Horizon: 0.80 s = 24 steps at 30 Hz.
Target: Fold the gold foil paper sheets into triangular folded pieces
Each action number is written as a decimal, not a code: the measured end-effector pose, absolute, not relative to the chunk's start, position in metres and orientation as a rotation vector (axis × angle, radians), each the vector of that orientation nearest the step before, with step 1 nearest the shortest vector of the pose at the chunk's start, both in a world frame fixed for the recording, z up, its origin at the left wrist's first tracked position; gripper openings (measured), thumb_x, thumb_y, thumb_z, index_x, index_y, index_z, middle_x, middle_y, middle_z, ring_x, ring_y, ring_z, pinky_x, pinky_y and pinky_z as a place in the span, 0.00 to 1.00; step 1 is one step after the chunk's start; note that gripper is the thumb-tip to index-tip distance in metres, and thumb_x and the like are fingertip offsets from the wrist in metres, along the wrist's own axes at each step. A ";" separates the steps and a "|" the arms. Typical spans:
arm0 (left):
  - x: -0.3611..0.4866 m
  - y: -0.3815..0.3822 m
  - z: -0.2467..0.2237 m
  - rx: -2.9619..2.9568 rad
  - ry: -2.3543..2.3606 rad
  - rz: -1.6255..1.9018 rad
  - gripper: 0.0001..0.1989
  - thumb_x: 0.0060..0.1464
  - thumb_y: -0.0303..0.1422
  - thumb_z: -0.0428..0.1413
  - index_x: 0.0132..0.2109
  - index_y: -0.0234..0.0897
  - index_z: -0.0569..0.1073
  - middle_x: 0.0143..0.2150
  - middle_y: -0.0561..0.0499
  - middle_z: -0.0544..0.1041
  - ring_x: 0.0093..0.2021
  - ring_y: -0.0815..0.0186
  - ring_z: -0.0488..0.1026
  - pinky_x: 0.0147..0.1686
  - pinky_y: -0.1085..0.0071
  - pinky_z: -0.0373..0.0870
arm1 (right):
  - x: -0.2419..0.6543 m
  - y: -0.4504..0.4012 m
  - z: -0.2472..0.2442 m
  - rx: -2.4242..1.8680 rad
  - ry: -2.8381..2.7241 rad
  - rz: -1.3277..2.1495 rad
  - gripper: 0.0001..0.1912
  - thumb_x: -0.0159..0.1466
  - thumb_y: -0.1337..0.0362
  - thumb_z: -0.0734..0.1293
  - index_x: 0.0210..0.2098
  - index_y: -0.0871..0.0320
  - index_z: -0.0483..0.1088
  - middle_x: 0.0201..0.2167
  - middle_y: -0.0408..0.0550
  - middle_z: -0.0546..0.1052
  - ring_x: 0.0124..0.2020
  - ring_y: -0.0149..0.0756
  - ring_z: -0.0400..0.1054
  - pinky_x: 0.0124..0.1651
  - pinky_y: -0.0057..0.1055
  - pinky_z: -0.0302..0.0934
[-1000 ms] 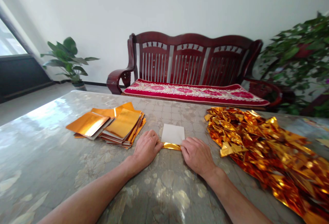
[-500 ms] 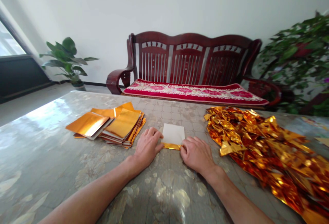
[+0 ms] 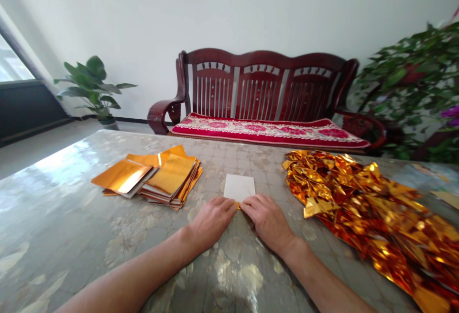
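A small sheet of paper (image 3: 239, 186) lies white side up on the patterned table, its near edge folded over into a narrow gold strip. My left hand (image 3: 214, 219) is closed on the left part of that folded edge. From the right, my right hand (image 3: 267, 217) is closed on the same edge, its fingertips nearly meeting the left ones. Only a bit of gold shows between them. A stack of gold sheets (image 3: 174, 176) sits to the left, and a large heap of folded gold foil pieces (image 3: 358, 203) is on the right.
Beyond the table (image 3: 122, 236) stands a dark wooden bench (image 3: 265, 83) with a red and white cushion (image 3: 268, 128). One potted plant (image 3: 89, 85) is at the back left, and leafy greenery (image 3: 412, 83) is at the right. Clear plastic (image 3: 423, 176) lies behind the heap.
Both hands have moved inward along the folded edge and now nearly touch at its middle, covering most of the gold strip. The view has shifted slightly.
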State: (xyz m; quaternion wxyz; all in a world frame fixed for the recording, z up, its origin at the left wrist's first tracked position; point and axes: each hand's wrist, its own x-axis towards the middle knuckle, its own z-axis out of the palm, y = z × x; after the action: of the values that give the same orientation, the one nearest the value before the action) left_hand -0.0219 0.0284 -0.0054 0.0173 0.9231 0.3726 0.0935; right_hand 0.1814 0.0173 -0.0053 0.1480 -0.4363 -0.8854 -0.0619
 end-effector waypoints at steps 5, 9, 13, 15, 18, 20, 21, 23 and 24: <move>-0.020 0.021 -0.007 2.903 1.282 0.136 0.08 0.61 0.23 0.52 0.46 0.34 0.72 0.46 0.43 0.74 0.47 0.57 0.72 0.47 0.63 0.70 | 0.188 0.012 -0.007 -1.375 -2.514 -0.160 0.12 0.65 0.76 0.62 0.40 0.58 0.75 0.38 0.48 0.77 0.43 0.37 0.66 0.47 0.31 0.56; -0.017 0.011 -0.002 2.914 1.407 -0.035 0.11 0.59 0.20 0.51 0.48 0.30 0.72 0.45 0.40 0.74 0.46 0.55 0.73 0.44 0.61 0.71 | 0.192 0.009 -0.005 -1.491 -2.491 -0.236 0.12 0.62 0.77 0.62 0.32 0.57 0.74 0.33 0.47 0.77 0.39 0.37 0.66 0.43 0.32 0.54; -0.014 0.005 -0.002 2.933 1.448 -0.057 0.13 0.59 0.20 0.49 0.49 0.31 0.73 0.46 0.39 0.75 0.49 0.54 0.72 0.46 0.61 0.71 | 0.190 0.007 -0.001 -1.538 -2.489 -0.314 0.11 0.60 0.76 0.63 0.30 0.57 0.74 0.31 0.49 0.76 0.37 0.37 0.66 0.40 0.34 0.52; -0.013 0.005 -0.003 2.913 1.478 -0.016 0.13 0.60 0.20 0.49 0.49 0.32 0.73 0.47 0.40 0.75 0.49 0.55 0.72 0.47 0.61 0.70 | 0.187 0.005 0.001 -1.547 -2.502 -0.331 0.10 0.59 0.76 0.63 0.29 0.58 0.74 0.30 0.50 0.75 0.36 0.38 0.66 0.39 0.35 0.51; -0.016 0.012 -0.003 2.857 1.519 0.080 0.14 0.61 0.22 0.49 0.52 0.33 0.72 0.52 0.39 0.74 0.52 0.54 0.71 0.49 0.60 0.69 | 0.182 0.001 0.005 -1.532 -2.537 -0.310 0.09 0.58 0.76 0.63 0.29 0.58 0.73 0.30 0.51 0.74 0.35 0.39 0.66 0.38 0.35 0.51; -0.020 0.020 -0.002 2.813 1.545 0.171 0.15 0.62 0.24 0.50 0.54 0.35 0.71 0.57 0.39 0.71 0.55 0.54 0.70 0.52 0.58 0.68 | 0.177 -0.003 0.007 -1.480 -2.579 -0.262 0.09 0.57 0.76 0.63 0.30 0.58 0.73 0.31 0.51 0.74 0.36 0.39 0.66 0.39 0.35 0.52; -0.022 0.024 -0.002 2.783 1.564 0.219 0.15 0.63 0.25 0.50 0.55 0.36 0.71 0.60 0.39 0.70 0.56 0.53 0.69 0.52 0.57 0.67 | 0.175 -0.004 0.008 -1.452 -2.598 -0.234 0.10 0.57 0.76 0.62 0.31 0.58 0.72 0.32 0.51 0.74 0.36 0.39 0.66 0.39 0.35 0.52; -0.025 0.031 0.000 2.701 1.617 0.304 0.15 0.65 0.31 0.50 0.56 0.41 0.71 0.62 0.41 0.67 0.56 0.53 0.68 0.53 0.56 0.66 | 0.170 -0.008 0.009 -1.393 -2.639 -0.173 0.10 0.58 0.75 0.62 0.32 0.58 0.72 0.35 0.51 0.74 0.37 0.39 0.66 0.40 0.35 0.53; -0.026 0.034 0.001 2.665 1.641 0.337 0.14 0.65 0.34 0.49 0.56 0.43 0.72 0.62 0.42 0.68 0.56 0.53 0.68 0.53 0.56 0.65 | 0.167 -0.009 0.009 -1.361 -2.660 -0.139 0.10 0.59 0.75 0.61 0.33 0.58 0.72 0.35 0.51 0.74 0.37 0.38 0.66 0.40 0.35 0.54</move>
State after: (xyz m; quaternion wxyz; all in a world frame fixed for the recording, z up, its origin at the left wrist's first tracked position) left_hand -0.0261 0.0344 0.0010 -0.0029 0.8466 0.5213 0.1069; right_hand 0.1674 -0.0088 0.0091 0.0751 -0.4536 -0.8868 -0.0463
